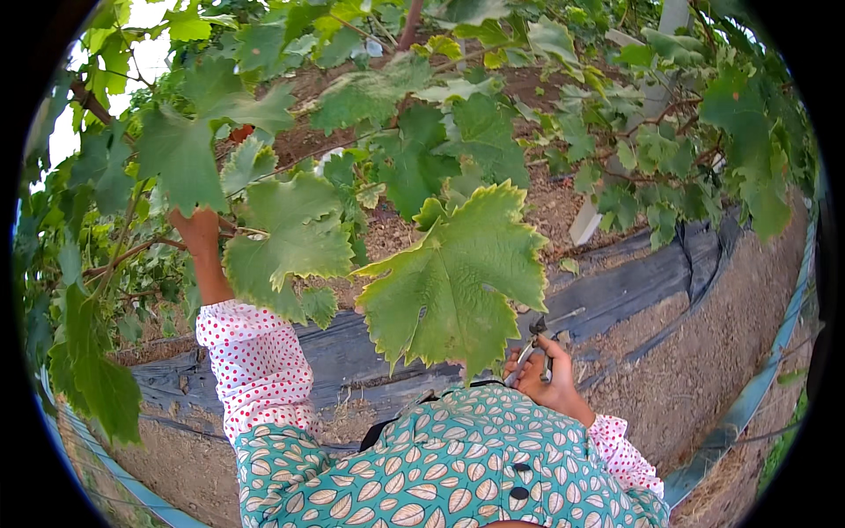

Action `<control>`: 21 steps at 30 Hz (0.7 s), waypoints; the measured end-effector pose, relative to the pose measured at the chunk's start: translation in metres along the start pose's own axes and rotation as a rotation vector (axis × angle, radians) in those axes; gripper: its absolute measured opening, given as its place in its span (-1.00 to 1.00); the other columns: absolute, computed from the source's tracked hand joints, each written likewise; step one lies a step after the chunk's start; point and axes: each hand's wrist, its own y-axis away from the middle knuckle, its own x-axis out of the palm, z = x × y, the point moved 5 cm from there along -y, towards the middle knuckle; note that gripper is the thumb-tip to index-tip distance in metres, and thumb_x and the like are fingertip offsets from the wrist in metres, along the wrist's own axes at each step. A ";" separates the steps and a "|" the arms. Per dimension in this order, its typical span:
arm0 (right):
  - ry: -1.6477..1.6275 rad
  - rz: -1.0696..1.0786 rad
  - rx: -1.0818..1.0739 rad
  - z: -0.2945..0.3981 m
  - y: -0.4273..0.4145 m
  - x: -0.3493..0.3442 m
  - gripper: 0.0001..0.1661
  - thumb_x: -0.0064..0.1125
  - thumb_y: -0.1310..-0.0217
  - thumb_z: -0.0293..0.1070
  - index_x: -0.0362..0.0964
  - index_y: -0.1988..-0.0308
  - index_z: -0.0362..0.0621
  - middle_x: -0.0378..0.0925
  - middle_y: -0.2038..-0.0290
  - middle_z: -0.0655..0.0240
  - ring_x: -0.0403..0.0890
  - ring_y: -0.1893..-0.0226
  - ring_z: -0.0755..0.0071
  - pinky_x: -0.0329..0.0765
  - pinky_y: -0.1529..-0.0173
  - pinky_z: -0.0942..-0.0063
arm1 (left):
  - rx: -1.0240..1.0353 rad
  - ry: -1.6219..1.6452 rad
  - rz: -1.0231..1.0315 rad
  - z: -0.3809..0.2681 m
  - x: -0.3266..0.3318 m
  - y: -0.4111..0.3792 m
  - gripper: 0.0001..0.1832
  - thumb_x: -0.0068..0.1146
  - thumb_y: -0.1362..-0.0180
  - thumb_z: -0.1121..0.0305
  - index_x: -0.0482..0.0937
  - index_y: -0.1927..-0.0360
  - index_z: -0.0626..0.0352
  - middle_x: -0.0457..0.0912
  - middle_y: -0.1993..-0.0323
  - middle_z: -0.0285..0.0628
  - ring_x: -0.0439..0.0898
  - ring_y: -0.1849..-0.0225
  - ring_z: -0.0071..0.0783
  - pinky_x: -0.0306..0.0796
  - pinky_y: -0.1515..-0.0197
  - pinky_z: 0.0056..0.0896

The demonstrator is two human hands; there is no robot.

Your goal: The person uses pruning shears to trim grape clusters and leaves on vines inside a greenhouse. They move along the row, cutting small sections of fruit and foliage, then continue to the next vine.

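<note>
My right hand [551, 379] is low in front of my body, wrapped around a pair of pruning shears [526, 360] with metal handles. The dark blades point away from me. A large yellow-edged grape leaf [455, 277] hangs just beside them, nearer the camera. Raised on the left, my left hand [200, 231] reaches up into the grapevine. A broad leaf [188, 145] covers its fingers, so their grip is hidden. A brown vine cane [142, 249] runs up to that hand, and another leaf [287, 228] hangs right of the wrist.
Dark plastic mulch film [614, 284] crosses the soil [706, 350] beyond my body. A pale post [586, 221] stands among the vines at right. Blue strips [746, 409] curve along both sides. Foliage [667, 158] crowds the upper view.
</note>
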 end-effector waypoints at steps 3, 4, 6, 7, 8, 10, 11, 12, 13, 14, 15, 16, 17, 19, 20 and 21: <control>0.032 0.008 -0.005 0.009 -0.007 -0.005 -0.50 0.04 -0.20 0.00 0.39 0.29 -0.31 0.45 0.40 0.14 0.49 0.34 0.12 0.47 0.11 0.17 | -0.089 -0.063 0.067 -0.066 0.001 -0.001 -0.57 0.18 -0.06 0.49 0.42 -0.04 0.36 0.59 0.18 -0.05 0.59 0.23 -0.27 0.44 0.14 -0.32; 0.024 0.024 0.008 0.010 -0.010 -0.006 -0.49 0.05 -0.19 0.02 0.39 0.28 -0.31 0.45 0.39 0.13 0.49 0.34 0.12 0.47 0.11 0.17 | -0.059 -0.108 0.054 -0.074 -0.006 -0.001 -0.53 0.20 -0.06 0.49 0.40 -0.07 0.35 0.59 0.17 -0.03 0.60 0.21 -0.24 0.45 0.12 -0.31; 0.082 -0.021 -0.032 0.012 -0.007 -0.003 -0.48 0.05 -0.18 0.03 0.38 0.29 -0.30 0.44 0.40 0.13 0.49 0.34 0.13 0.46 0.11 0.17 | 0.018 -0.187 -0.040 -0.093 -0.019 0.007 -0.49 0.21 -0.06 0.47 0.39 -0.11 0.31 0.59 0.18 -0.02 0.61 0.19 -0.22 0.46 0.09 -0.29; 0.109 -0.046 -0.056 0.012 -0.003 0.000 -0.48 0.05 -0.18 0.04 0.38 0.29 -0.30 0.44 0.41 0.13 0.48 0.34 0.13 0.46 0.12 0.17 | 0.047 -0.196 -0.078 -0.101 -0.023 0.011 -0.55 0.21 -0.06 0.47 0.43 -0.06 0.29 0.61 0.23 -0.05 0.62 0.21 -0.25 0.46 0.11 -0.31; 0.072 -0.063 -0.051 0.010 0.000 0.002 -0.48 0.03 -0.17 0.05 0.36 0.31 -0.28 0.42 0.43 0.16 0.46 0.35 0.14 0.44 0.13 0.18 | 0.077 -0.209 -0.116 -0.109 -0.027 0.015 -0.61 0.20 -0.07 0.47 0.47 0.00 0.26 0.62 0.28 -0.08 0.62 0.24 -0.28 0.47 0.14 -0.32; 0.016 -0.021 -0.032 0.010 -0.006 -0.009 -0.48 0.02 -0.17 0.05 0.35 0.32 -0.28 0.42 0.44 0.17 0.45 0.35 0.14 0.43 0.13 0.19 | 0.088 -0.203 -0.096 -0.129 -0.034 0.024 -0.73 0.19 -0.08 0.49 0.54 0.11 0.23 0.63 0.35 -0.14 0.62 0.29 -0.34 0.48 0.19 -0.37; -0.013 -0.002 -0.021 0.011 -0.008 -0.014 -0.48 0.02 -0.17 0.05 0.35 0.32 -0.28 0.41 0.44 0.18 0.45 0.35 0.14 0.42 0.14 0.20 | 0.088 -0.180 -0.036 -0.144 -0.032 0.028 -0.78 0.19 -0.07 0.50 0.55 0.17 0.22 0.63 0.38 -0.16 0.62 0.34 -0.37 0.49 0.24 -0.40; -0.011 -0.024 -0.029 0.012 -0.006 -0.016 -0.50 0.01 -0.16 0.03 0.34 0.33 -0.28 0.41 0.45 0.18 0.45 0.36 0.14 0.41 0.15 0.17 | 0.086 -0.160 0.023 -0.162 -0.035 0.031 -0.84 0.19 -0.07 0.52 0.57 0.23 0.22 0.63 0.40 -0.18 0.62 0.38 -0.39 0.49 0.29 -0.43; -0.018 -0.037 -0.035 0.011 -0.009 -0.018 -0.49 0.03 -0.14 0.04 0.33 0.31 -0.27 0.41 0.44 0.18 0.45 0.36 0.14 0.42 0.15 0.17 | 0.147 -0.113 0.061 -0.187 -0.033 0.033 -0.86 0.19 -0.06 0.54 0.58 0.26 0.22 0.63 0.42 -0.18 0.62 0.41 -0.41 0.48 0.33 -0.45; -0.031 -0.057 -0.054 0.012 -0.009 -0.019 -0.47 0.05 -0.12 0.06 0.32 0.29 -0.27 0.41 0.42 0.17 0.45 0.36 0.13 0.42 0.15 0.18 | 0.201 -0.051 0.108 -0.210 -0.024 0.035 -0.88 0.19 -0.05 0.56 0.59 0.29 0.22 0.63 0.44 -0.18 0.61 0.45 -0.43 0.48 0.37 -0.48; -0.037 -0.077 -0.066 0.012 -0.008 -0.018 -0.44 0.07 -0.09 0.08 0.31 0.27 -0.27 0.41 0.40 0.16 0.45 0.36 0.13 0.43 0.16 0.18 | 0.272 0.028 0.130 -0.233 -0.016 0.035 -0.87 0.18 -0.04 0.58 0.59 0.30 0.23 0.63 0.45 -0.17 0.61 0.46 -0.44 0.47 0.38 -0.48; -0.049 -0.078 -0.047 0.018 -0.006 -0.012 -0.48 0.09 -0.09 0.06 0.30 0.27 -0.24 0.42 0.39 0.13 0.45 0.36 0.11 0.42 0.15 0.13 | 0.341 0.102 0.155 -0.257 -0.010 0.035 -0.86 0.18 -0.02 0.60 0.59 0.31 0.23 0.63 0.45 -0.16 0.61 0.46 -0.44 0.47 0.39 -0.49; -0.046 -0.070 -0.048 0.020 -0.001 -0.010 -0.52 0.09 -0.11 0.00 0.32 0.28 -0.24 0.42 0.41 0.16 0.45 0.38 0.14 0.43 0.16 0.16 | 0.368 0.171 0.168 -0.278 -0.007 0.035 -0.86 0.17 -0.02 0.61 0.59 0.30 0.25 0.62 0.45 -0.16 0.61 0.46 -0.43 0.47 0.39 -0.49; -0.024 -0.041 -0.044 0.025 0.007 -0.004 -0.62 0.09 -0.14 -0.10 0.35 0.30 -0.25 0.44 0.44 0.21 0.47 0.41 0.21 0.45 0.18 0.20 | 0.390 0.300 0.201 -0.315 -0.001 0.029 -0.82 0.17 -0.01 0.61 0.57 0.26 0.27 0.61 0.41 -0.13 0.62 0.43 -0.39 0.48 0.36 -0.46; -0.005 -0.032 -0.061 0.028 0.008 -0.010 -0.61 0.11 -0.12 -0.11 0.33 0.27 -0.24 0.44 0.42 0.20 0.48 0.39 0.19 0.45 0.18 0.19 | 0.387 0.372 0.225 -0.331 0.008 0.024 -0.78 0.18 -0.02 0.60 0.55 0.21 0.29 0.61 0.37 -0.11 0.63 0.39 -0.36 0.49 0.33 -0.44; 0.025 -0.022 -0.069 0.031 0.007 -0.018 -0.59 0.12 -0.11 -0.11 0.31 0.25 -0.24 0.45 0.40 0.18 0.48 0.38 0.16 0.45 0.18 0.17 | 0.375 0.397 0.261 -0.343 0.019 0.018 -0.70 0.19 -0.02 0.57 0.50 0.12 0.29 0.58 0.28 -0.06 0.62 0.29 -0.29 0.49 0.25 -0.37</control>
